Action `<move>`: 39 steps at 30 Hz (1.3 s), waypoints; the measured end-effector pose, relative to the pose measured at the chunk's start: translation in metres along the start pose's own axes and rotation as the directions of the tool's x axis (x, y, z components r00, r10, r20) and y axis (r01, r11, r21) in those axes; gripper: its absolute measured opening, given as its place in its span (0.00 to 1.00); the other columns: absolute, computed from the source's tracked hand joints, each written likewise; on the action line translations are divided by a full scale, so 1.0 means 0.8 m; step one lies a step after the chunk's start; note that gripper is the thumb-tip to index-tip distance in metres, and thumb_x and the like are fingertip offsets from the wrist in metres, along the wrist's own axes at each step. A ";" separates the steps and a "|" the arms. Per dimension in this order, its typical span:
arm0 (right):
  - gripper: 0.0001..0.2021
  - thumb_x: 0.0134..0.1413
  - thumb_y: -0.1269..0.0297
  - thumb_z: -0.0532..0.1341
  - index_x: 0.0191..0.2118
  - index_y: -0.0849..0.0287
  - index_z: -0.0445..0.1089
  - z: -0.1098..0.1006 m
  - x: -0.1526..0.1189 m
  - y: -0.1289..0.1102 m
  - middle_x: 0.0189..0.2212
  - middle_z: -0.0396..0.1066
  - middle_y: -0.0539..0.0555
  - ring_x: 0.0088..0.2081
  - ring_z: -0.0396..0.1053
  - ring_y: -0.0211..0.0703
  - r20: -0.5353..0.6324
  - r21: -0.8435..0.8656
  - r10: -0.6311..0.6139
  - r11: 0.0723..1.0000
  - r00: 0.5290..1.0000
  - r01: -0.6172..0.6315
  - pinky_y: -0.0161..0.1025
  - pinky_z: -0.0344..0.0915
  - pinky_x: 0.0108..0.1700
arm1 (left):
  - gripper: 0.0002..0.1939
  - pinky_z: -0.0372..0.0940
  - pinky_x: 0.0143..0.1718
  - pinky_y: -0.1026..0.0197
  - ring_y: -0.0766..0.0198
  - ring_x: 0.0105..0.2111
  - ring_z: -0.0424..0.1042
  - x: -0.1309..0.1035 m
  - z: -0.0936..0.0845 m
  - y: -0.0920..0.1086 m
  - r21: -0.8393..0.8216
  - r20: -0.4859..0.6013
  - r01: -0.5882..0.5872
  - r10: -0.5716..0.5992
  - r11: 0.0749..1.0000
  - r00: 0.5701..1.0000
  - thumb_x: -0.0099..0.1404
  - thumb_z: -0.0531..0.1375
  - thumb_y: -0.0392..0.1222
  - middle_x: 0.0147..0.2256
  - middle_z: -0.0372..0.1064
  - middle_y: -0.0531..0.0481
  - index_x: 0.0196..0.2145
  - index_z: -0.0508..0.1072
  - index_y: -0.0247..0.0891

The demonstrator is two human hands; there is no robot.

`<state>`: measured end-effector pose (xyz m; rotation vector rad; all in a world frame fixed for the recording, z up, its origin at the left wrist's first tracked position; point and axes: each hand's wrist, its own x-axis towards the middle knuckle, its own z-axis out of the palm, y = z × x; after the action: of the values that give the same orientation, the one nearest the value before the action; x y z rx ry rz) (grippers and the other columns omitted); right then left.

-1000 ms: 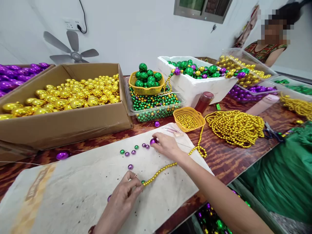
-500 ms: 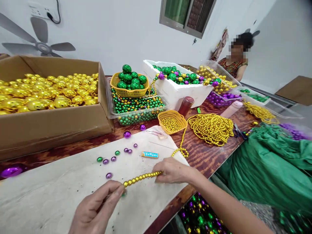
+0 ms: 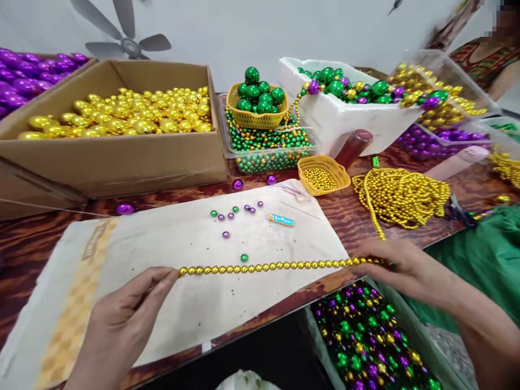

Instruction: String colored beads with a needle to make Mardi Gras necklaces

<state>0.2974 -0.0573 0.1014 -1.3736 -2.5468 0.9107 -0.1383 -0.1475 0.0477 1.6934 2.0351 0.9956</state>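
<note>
A gold bead string [image 3: 276, 266] stretches almost level over the white cloth [image 3: 179, 238] between my two hands. My left hand [image 3: 130, 309] pinches its left end between thumb and fingers. At the table's front edge, my right hand [image 3: 402, 271] is closed around the string's other part. Behind the string lie loose small beads, among them a green bead [image 3: 244, 258] and a purple bead [image 3: 226, 234]. A blue-labelled lighter-like stick [image 3: 281, 220] rests farther back on the cloth. From the gold bead pile [image 3: 402, 195], a strand runs toward my right hand.
Behind the cloth stand a cardboard box [image 3: 162, 157] of gold beads, a clear tub [image 3: 272, 160] and a white foam box [image 3: 349, 116]. A yellow basket [image 3: 341, 179] holds small gold beads. Below the table edge sits a bin of mixed beads [image 3: 374, 336]. A person [image 3: 487, 65] is at the far right.
My hands have moved apart, and a much longer length of gold beads now spans between them. The view has turned left, bringing in purple beads at the far left.
</note>
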 end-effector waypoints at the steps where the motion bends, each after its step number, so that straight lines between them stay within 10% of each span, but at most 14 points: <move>1: 0.08 0.64 0.59 0.57 0.40 0.54 0.72 0.012 -0.001 -0.012 0.32 0.74 0.50 0.31 0.70 0.38 0.023 0.011 -0.020 1.000 1.000 0.019 0.34 0.60 0.32 | 0.14 0.63 0.24 0.70 0.66 0.26 0.69 -0.005 -0.004 -0.009 0.006 -0.008 0.029 -0.029 1.000 1.000 0.62 0.59 0.54 0.29 0.73 0.53 0.36 0.75 0.41; 9: 0.09 0.65 0.63 0.55 0.49 0.47 0.66 0.137 0.012 -0.080 0.38 0.75 0.48 0.38 0.72 0.42 0.128 0.095 -0.056 0.995 0.990 0.044 0.36 0.61 0.37 | 0.16 0.68 0.40 0.65 0.61 0.35 0.77 -0.066 -0.055 -0.106 0.219 -0.137 0.067 -0.038 0.973 0.990 0.63 0.59 0.53 0.38 0.78 0.51 0.41 0.77 0.40; 19: 0.11 0.66 0.66 0.51 0.49 0.50 0.67 0.258 0.049 -0.141 0.38 0.73 0.51 0.36 0.74 0.42 0.140 0.109 -0.211 0.974 0.967 0.197 0.35 0.69 0.35 | 0.14 0.60 0.25 0.67 0.67 0.20 0.72 -0.169 -0.111 -0.196 0.544 -0.213 0.268 -0.178 0.795 0.961 0.65 0.56 0.49 0.26 0.76 0.52 0.37 0.77 0.39; 33: 0.08 0.63 0.60 0.54 0.42 0.50 0.69 0.296 0.069 -0.174 0.39 0.74 0.54 0.34 0.75 0.48 0.056 -0.145 -0.332 0.930 0.942 0.337 0.44 0.72 0.34 | 0.09 0.67 0.34 0.65 0.64 0.29 0.76 -0.216 -0.120 -0.228 0.402 -0.296 0.333 -0.224 0.853 0.929 0.68 0.54 0.42 0.35 0.78 0.47 0.41 0.72 0.38; 39: 0.10 0.64 0.66 0.52 0.39 0.53 0.71 0.299 0.130 -0.291 0.36 0.74 0.55 0.36 0.72 0.48 0.167 -0.098 -0.496 0.851 0.852 0.515 0.45 0.65 0.36 | 0.08 0.68 0.42 0.61 0.61 0.37 0.76 -0.239 -0.134 -0.243 0.315 -0.271 0.236 -0.151 0.919 0.951 0.67 0.56 0.38 0.40 0.77 0.45 0.43 0.72 0.38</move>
<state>-0.0193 -0.1794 0.0159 -0.6014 -2.9010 0.7515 -0.2999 -0.3738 -0.0445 1.5400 2.6111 0.8506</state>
